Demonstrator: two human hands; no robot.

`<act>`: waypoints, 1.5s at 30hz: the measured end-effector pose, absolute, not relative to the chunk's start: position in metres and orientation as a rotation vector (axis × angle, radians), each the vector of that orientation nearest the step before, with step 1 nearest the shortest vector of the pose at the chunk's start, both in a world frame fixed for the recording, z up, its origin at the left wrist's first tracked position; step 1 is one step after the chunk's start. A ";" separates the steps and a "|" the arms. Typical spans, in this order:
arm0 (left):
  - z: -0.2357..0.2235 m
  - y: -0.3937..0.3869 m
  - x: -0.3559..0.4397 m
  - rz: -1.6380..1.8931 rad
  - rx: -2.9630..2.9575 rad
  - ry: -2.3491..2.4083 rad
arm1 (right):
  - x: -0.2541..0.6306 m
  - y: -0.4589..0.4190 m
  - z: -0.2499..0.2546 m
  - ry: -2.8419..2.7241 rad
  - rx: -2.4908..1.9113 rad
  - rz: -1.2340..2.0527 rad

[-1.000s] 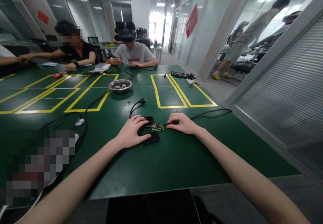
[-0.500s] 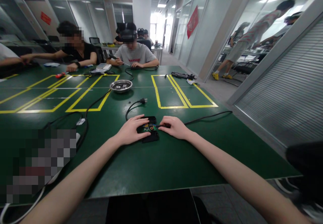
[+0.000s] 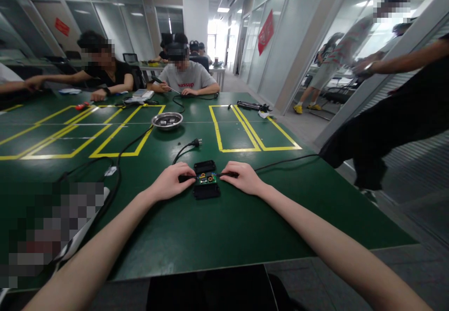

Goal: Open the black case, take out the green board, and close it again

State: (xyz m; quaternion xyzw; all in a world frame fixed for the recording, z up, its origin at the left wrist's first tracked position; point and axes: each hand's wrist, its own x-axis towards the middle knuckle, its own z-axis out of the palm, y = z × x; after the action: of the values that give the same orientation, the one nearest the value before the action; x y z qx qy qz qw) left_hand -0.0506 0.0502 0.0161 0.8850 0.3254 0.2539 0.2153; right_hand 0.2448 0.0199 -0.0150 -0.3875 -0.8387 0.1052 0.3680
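Observation:
A small green circuit board (image 3: 206, 178) lies on the green table (image 3: 210, 227) between two black casing halves, one behind it (image 3: 205, 166) and one in front (image 3: 206, 191). My left hand (image 3: 170, 182) rests to its left, fingers pinched on the black cable end (image 3: 185, 178) leading into the board. My right hand (image 3: 242, 177) lies on the right, fingers closed on the other black cable (image 3: 280, 162) where it meets the board.
A cable with a plug (image 3: 197, 141) lies just behind the board. A metal bowl (image 3: 167, 120) sits farther back among yellow tape outlines. Two people sit at the far edge. A person in black (image 3: 389, 124) walks past on the right. More black cables run at left.
My left hand slid left off the casing and now pinches the cable end, uncovering both black halves. A person in black has walked into view on the right.

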 end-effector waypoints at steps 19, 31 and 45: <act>0.023 0.036 -0.049 0.452 2.066 0.835 | 0.241 0.003 -0.003 -2.295 -0.878 0.393; 0.020 0.037 -0.050 0.550 2.257 0.826 | 0.238 0.002 -0.004 -2.423 -0.867 0.159; 0.019 0.039 -0.050 0.618 2.394 0.875 | 0.242 0.007 -0.005 -2.448 -0.845 0.147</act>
State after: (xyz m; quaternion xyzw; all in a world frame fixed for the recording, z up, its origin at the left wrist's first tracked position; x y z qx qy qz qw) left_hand -0.0498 0.0387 0.0194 0.8823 0.3225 0.2276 0.2564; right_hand 0.2420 0.0070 -0.0054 -0.3138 -0.9085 0.0546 0.2706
